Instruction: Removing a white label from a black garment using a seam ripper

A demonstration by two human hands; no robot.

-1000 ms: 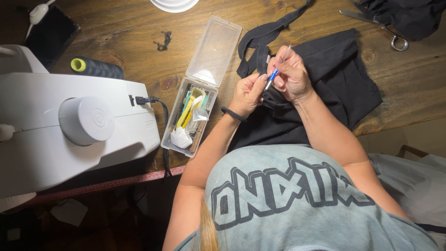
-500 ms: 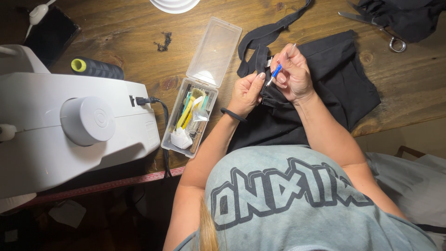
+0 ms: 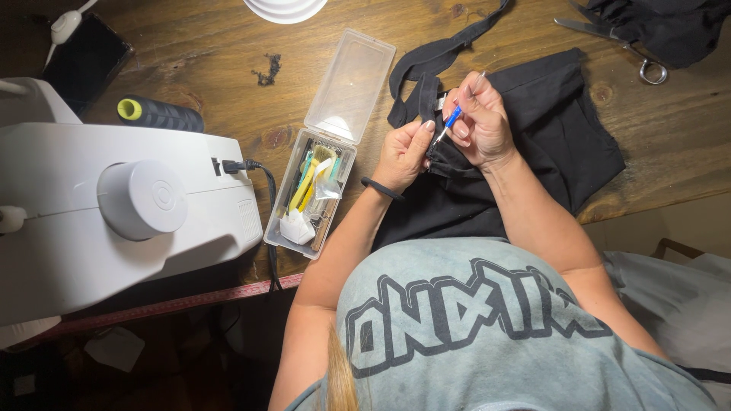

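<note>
My right hand [image 3: 481, 125] holds a small blue-handled seam ripper [image 3: 452, 118], its tip pointing down at a fold of black fabric. My left hand [image 3: 403, 152], with a black band on the wrist, pinches that fold right beside the tool's tip. The black garment [image 3: 548, 144] lies spread on the wooden table [image 3: 213, 53] under both hands, and a black strap [image 3: 449, 49] of it runs up and away from them.
An open clear plastic box [image 3: 316, 198] of small sewing tools lies left of my left hand. A white sewing machine [image 3: 114, 205] fills the left side, with a dark thread spool [image 3: 156, 113] behind it. Scissors [image 3: 617, 42] and more black cloth [image 3: 670, 23] lie at top right.
Both hands stay on the same fold of fabric. The seam ripper has shifted only slightly between my fingers.
</note>
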